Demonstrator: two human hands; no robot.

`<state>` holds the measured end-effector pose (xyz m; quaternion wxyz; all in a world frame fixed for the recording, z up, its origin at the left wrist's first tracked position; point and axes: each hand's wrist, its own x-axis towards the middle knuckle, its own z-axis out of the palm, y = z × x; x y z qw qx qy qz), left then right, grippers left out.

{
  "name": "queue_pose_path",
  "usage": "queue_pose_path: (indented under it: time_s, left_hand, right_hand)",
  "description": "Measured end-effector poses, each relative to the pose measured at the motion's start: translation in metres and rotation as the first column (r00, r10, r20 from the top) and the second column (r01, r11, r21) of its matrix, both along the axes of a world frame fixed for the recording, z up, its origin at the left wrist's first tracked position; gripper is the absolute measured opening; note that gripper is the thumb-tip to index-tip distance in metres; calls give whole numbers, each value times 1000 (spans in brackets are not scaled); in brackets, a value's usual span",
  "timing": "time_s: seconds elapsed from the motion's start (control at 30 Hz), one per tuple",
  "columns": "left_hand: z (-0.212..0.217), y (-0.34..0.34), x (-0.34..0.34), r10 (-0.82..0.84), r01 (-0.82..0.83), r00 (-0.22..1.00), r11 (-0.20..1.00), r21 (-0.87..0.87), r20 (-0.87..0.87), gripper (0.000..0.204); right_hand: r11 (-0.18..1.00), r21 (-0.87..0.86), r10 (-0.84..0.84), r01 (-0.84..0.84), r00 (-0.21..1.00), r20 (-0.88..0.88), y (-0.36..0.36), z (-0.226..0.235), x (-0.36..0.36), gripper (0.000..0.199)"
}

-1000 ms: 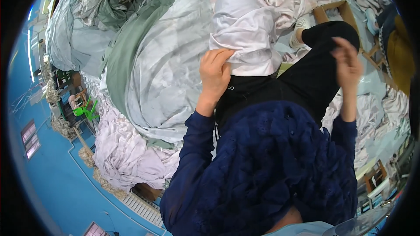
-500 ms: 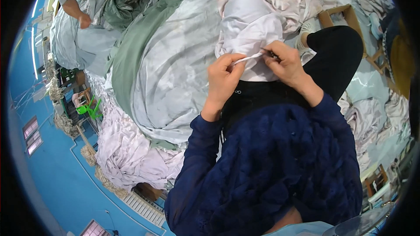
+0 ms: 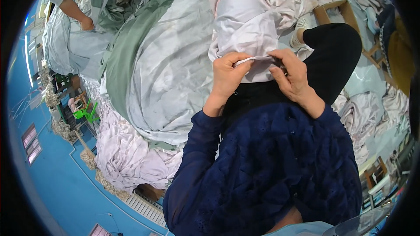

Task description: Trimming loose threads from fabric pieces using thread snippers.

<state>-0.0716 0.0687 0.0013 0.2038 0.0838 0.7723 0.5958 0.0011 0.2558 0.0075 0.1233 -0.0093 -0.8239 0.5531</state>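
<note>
A white cloth lies over my lap and stretches away from me in loose folds. My left hand is closed, its thumb and forefinger pinching the near edge of this cloth. At the right end of the same edge, my right hand has its forefinger against the fabric. Its thumb stands apart from the forefinger while the other fingers curl inward. Whatever lies inside that curl is hidden.
Heaped pale cloth with a green strip spreads to my left. Another person's hand touches fabric at the far left. A wooden frame stands beyond my right knee, and a green chair at left.
My right thumb and forefinger have spread apart, and the small dark tool seen between them no longer shows. The edge in my left hand has turned flatter. The view has shifted slightly.
</note>
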Motion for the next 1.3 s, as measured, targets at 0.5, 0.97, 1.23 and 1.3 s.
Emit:
queue_pose_path:
  time_s: [0.5, 0.97, 1.23, 1.3]
  left_hand:
    - [6, 5, 7, -25, 22, 998, 999, 48, 54, 11]
    - [5, 6, 9, -53, 53, 999, 999, 11, -13, 9]
    - [1, 5, 9, -64, 64, 997, 998, 4, -31, 8]
    - [-1, 5, 9, -55, 55, 998, 998, 9, -37, 8]
  right_hand:
    - [999, 26, 35, -37, 997, 70, -11, -9, 6, 30]
    - [999, 34, 22, -23, 999, 27, -10, -15, 5, 24]
    - [1000, 16, 20, -20, 999, 33, -9, -16, 5, 22]
    - [1000, 11, 19, -19, 999, 33, -9, -17, 5, 22]
